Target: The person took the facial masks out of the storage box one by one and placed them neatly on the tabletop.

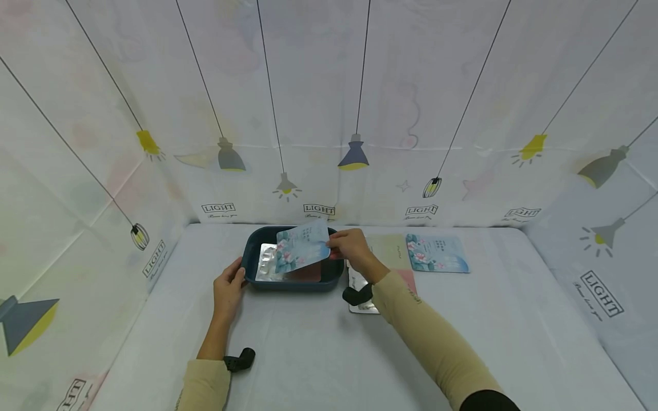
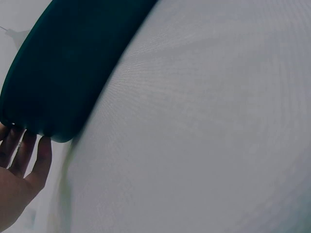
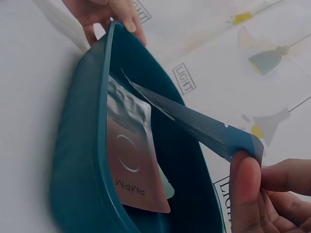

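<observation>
My right hand (image 1: 354, 251) pinches a blue floral sachet (image 1: 303, 245) by its right edge between thumb and fingers. The sachet is tilted over a dark teal plastic basin (image 1: 293, 287), its far end inside the rim in the right wrist view. In the basin lies a silver and pink sachet (image 3: 129, 160) marked PMPM, with a pale green corner (image 3: 166, 183) showing from under it. My left hand (image 1: 228, 291) holds the basin's left end, fingers against the outer wall (image 2: 53, 87) and thumb at the rim.
Right of the basin, a second blue floral sachet (image 1: 437, 253) lies flat beside a pale green sachet (image 1: 388, 248). A pink and silver sachet (image 1: 406, 278) is partly hidden by my right wrist. White cloth (image 1: 298, 354) covers the table, and a lamp-printed curtain (image 1: 308, 114) hangs behind.
</observation>
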`<state>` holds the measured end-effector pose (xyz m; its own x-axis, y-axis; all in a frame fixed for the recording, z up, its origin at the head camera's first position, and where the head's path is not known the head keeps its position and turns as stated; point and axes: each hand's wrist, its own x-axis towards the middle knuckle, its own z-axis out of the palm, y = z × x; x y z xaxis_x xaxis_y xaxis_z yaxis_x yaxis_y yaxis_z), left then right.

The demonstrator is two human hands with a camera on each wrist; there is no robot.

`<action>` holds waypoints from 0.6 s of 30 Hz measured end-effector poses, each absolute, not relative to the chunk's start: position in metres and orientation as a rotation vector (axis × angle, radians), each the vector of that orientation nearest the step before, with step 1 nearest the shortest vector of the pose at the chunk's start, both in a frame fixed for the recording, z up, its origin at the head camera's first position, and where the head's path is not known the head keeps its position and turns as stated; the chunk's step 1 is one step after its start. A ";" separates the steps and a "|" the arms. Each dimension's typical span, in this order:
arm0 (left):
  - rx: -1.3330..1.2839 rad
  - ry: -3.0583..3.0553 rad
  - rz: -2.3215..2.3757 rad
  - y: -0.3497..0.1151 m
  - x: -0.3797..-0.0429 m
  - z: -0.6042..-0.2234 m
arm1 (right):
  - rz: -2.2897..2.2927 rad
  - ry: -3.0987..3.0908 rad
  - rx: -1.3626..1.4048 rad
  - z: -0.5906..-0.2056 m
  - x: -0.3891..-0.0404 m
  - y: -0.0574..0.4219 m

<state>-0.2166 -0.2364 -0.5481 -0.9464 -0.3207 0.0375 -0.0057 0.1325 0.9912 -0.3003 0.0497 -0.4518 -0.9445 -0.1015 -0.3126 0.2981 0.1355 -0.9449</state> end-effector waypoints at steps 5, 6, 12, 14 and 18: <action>0.322 -2.172 -1.893 -0.236 -0.216 -0.548 | -1.884 2.099 0.202 -0.451 -0.301 0.058; 0.322 -2.173 -1.892 -0.236 -0.216 -0.548 | -1.886 2.095 0.204 -0.452 -0.301 0.060; 0.312 -2.179 -1.895 -0.237 -0.216 -0.549 | -1.925 2.065 0.203 -0.450 -0.302 0.073; 0.312 -2.174 -1.898 -0.237 -0.216 -0.549 | -1.927 2.063 0.207 -0.449 -0.301 0.077; 0.315 -2.165 -1.906 -0.237 -0.217 -0.550 | -1.898 2.069 0.239 -0.445 -0.300 0.086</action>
